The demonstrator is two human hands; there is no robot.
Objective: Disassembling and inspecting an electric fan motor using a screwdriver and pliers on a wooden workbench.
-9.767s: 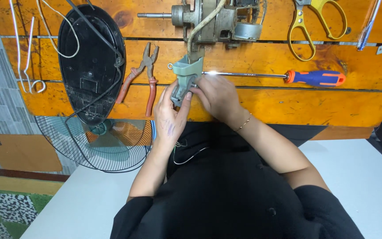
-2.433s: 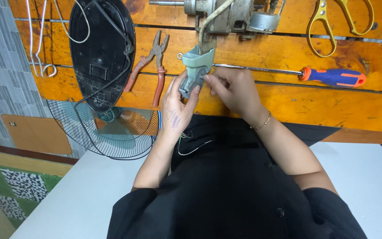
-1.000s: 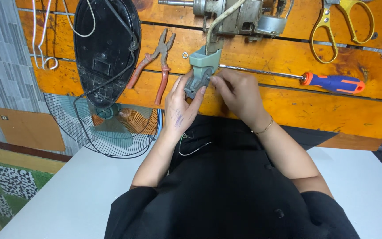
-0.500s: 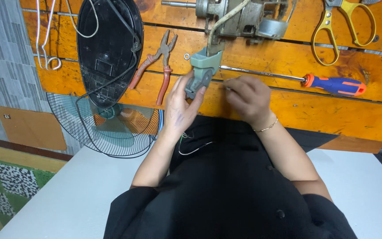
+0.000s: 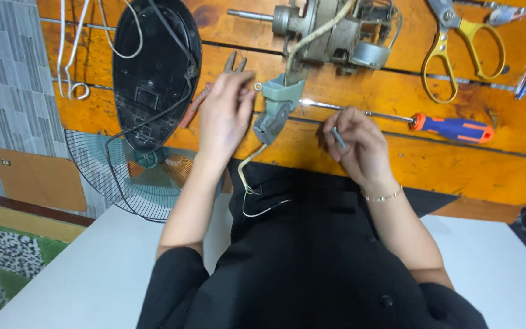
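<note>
A grey plastic fan neck piece [image 5: 275, 107] lies on the orange wooden bench, joined by a cream cable to the bare fan motor [image 5: 330, 29] above it. My left hand [image 5: 223, 116] hovers just left of the neck piece with its fingers apart and nothing in them. It covers most of a pair of red-handled pliers [image 5: 191, 109]. My right hand [image 5: 360, 146] is to the right of the neck piece, apart from it, and pinches a small metal screw [image 5: 338, 137]. Thin wires [image 5: 252, 189] hang from the neck piece over my dark clothing.
A black fan base [image 5: 153, 67] lies at the left, over a wire fan grille [image 5: 130, 183]. A screwdriver with an orange and blue handle [image 5: 453, 128] lies to the right, yellow-handled scissors [image 5: 461, 45] above it. White cable [image 5: 73, 58] loops at far left. A white surface [image 5: 80, 274] is below.
My right hand has drawn back from the neck piece to the right with a small screw in its fingers. My left hand has let go of the piece and opened beside it.
</note>
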